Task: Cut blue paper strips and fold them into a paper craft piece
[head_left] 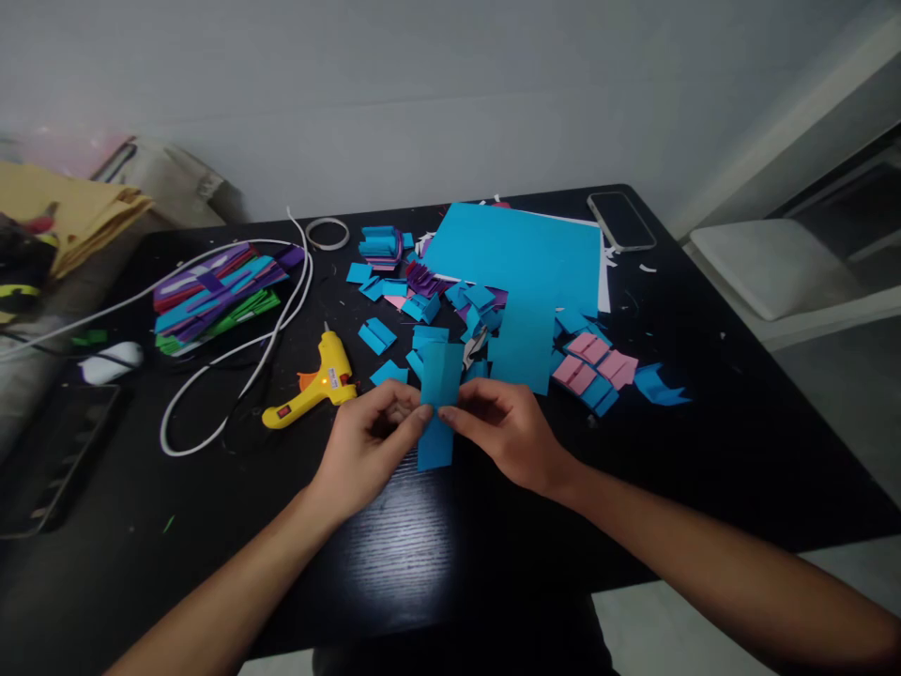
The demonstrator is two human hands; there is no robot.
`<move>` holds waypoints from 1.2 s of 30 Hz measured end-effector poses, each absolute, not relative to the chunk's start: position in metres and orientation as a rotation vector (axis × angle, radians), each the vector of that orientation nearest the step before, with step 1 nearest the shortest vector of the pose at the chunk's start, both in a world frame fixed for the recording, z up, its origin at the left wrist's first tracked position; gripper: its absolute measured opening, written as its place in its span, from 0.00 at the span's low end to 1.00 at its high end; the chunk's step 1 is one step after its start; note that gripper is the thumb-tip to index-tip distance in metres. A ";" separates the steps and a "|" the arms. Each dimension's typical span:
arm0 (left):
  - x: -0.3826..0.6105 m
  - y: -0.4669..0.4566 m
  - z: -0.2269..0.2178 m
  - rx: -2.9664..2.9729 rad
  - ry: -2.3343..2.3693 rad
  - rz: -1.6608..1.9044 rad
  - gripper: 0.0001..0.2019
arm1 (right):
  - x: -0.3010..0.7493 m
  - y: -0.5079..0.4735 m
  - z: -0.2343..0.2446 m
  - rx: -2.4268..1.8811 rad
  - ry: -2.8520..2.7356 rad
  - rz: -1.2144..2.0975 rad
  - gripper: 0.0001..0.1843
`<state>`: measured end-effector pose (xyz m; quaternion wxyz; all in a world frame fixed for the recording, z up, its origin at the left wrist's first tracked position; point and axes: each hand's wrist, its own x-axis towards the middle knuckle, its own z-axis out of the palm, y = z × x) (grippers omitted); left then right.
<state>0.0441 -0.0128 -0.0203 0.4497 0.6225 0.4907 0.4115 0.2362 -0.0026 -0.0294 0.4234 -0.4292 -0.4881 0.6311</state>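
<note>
Left hand (375, 435) and right hand (517, 437) are pinching a blue paper strip (438, 380) between them above black table (394, 573). Yellow glue gun (332, 361) is lying nearby, its label (333, 378) showing print too small to read.

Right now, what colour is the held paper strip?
Blue; the paper strip shows in the head view.

Shows plain blue on the long paper strip (439, 377), yellow on the pistol-shaped plastic glue gun (330, 364) at its nine o'clock.
</note>
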 end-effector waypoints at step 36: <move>0.038 -0.016 -0.016 1.964 1.282 1.245 0.04 | 0.244 -0.002 -0.028 -0.999 -1.419 1.218 0.03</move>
